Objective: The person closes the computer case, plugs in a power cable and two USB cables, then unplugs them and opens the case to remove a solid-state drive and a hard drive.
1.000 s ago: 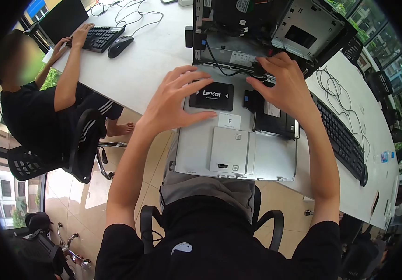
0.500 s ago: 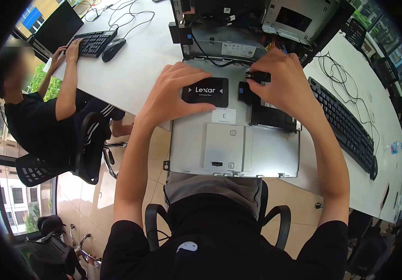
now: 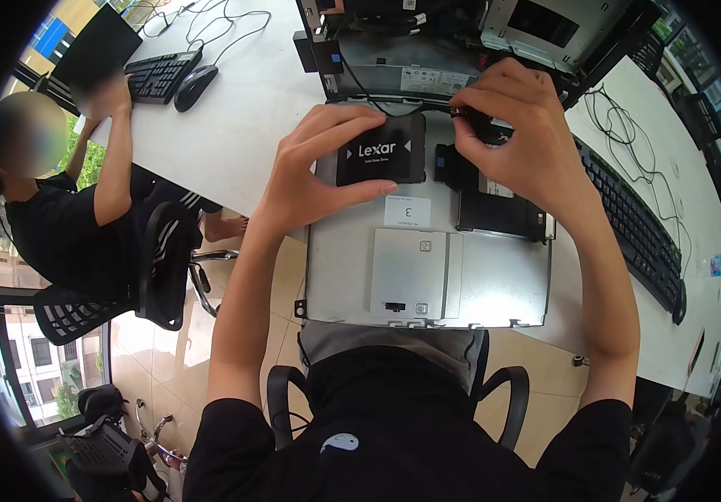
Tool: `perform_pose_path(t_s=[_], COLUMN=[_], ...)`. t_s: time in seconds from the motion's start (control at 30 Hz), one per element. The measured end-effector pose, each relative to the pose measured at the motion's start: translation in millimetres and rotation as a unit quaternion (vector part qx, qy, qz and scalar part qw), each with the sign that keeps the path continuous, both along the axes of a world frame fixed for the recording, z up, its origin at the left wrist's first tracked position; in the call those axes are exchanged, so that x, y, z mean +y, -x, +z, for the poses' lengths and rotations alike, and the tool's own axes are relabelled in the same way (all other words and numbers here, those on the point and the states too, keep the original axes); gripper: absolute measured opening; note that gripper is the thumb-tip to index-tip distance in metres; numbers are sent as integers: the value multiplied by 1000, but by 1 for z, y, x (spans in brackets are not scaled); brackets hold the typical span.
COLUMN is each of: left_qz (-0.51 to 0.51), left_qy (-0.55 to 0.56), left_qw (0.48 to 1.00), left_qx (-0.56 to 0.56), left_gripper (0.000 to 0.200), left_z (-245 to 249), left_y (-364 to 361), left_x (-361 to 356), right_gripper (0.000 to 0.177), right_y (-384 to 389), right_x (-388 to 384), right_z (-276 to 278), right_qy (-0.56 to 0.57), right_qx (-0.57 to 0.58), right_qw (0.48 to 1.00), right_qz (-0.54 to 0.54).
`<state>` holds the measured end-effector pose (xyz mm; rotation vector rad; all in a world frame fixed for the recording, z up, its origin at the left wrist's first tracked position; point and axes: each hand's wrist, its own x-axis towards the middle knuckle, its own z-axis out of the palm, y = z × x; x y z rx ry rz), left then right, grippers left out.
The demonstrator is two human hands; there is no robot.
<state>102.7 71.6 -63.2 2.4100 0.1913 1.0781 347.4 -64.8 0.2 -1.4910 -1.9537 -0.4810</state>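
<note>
My left hand [image 3: 314, 171] grips the black Lexar solid state drive [image 3: 381, 152] by its upper and lower edges, with the label facing up. My right hand [image 3: 515, 134] pinches a small black connector [image 3: 461, 111] on a cable, just right of the drive and apart from it. Below my right hand a black drive caddy [image 3: 502, 213] lies on the silver metal panel [image 3: 494, 284], with another black connector [image 3: 446, 163] at its left edge. A white label [image 3: 408, 212] marked 3 is on the panel under the Lexar drive.
An open computer case [image 3: 394, 58] stands beyond the panel. On the right lie a black keyboard [image 3: 632, 213] and loose cables. At left, a seated person [image 3: 51, 192] has their hands near another keyboard [image 3: 159, 77] and a mouse [image 3: 196, 88].
The Lexar drive has shifted slightly right and up in my left hand. My right hand has moved a little up and right with the connector. The other person's hands have lifted off their keyboard.
</note>
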Motion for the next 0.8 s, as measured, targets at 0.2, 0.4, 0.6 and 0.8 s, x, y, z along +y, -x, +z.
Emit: perform_pose_path(t_s=[0.2, 0.4, 0.6, 0.8], left_qz=[-5, 9, 5, -8], left_qy=[-4, 4, 11, 46], left_qw=[999, 999, 998, 997], left_qx=[-53, -39, -60, -65], left_gripper=[70, 74, 71, 72], left_z=[-4, 3, 2, 1], left_y=[1, 8, 10, 13], left_x=[4, 1, 0, -2], right_gripper=[18, 27, 27, 22], right_y=[6, 19, 27, 31], right_x=[1, 0, -4, -5], right_z=[3, 11, 9, 2], right_qy=[-44, -43, -22, 27], right_qx=[4, 32, 167, 335], right_qw=[998, 993, 983, 939], right_qz=[51, 105, 76, 72])
